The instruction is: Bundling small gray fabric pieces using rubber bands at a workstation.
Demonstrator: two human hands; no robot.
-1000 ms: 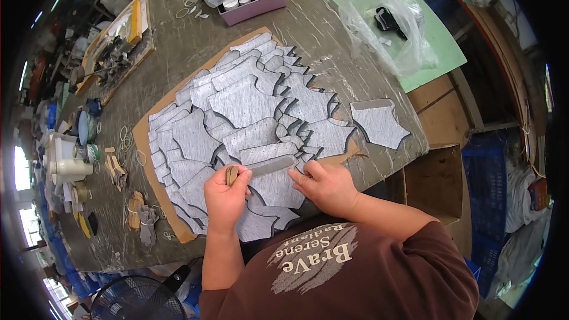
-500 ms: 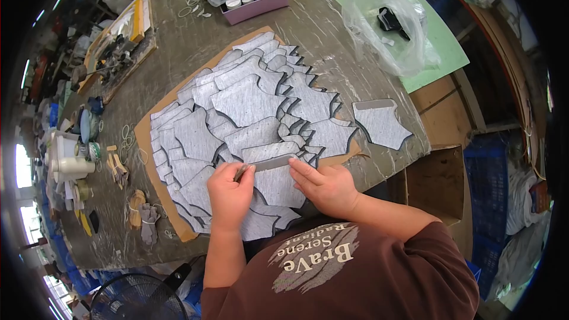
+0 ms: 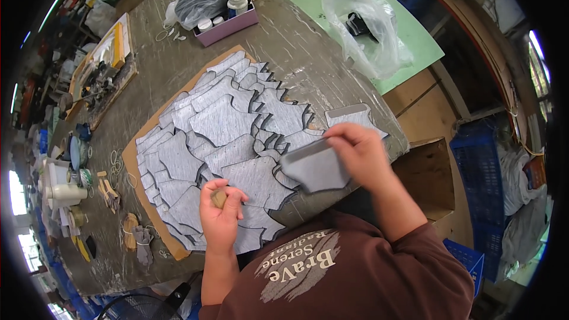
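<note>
While my right hand [image 3: 360,153] pinches a grey cut fabric piece [image 3: 314,169] lifted just above the table edge, I see my left hand [image 3: 220,216] curled shut around a small brown lump [image 3: 219,198] over the overlapping grey pieces [image 3: 225,124] on cardboard [image 3: 131,169].

Head-worn fisheye view looking steeply down, from close above, onto a worktable [image 3: 308,41]; the person's forearms are entering from the lower edge, and straight edges are bending toward the dark circular rim.
</note>
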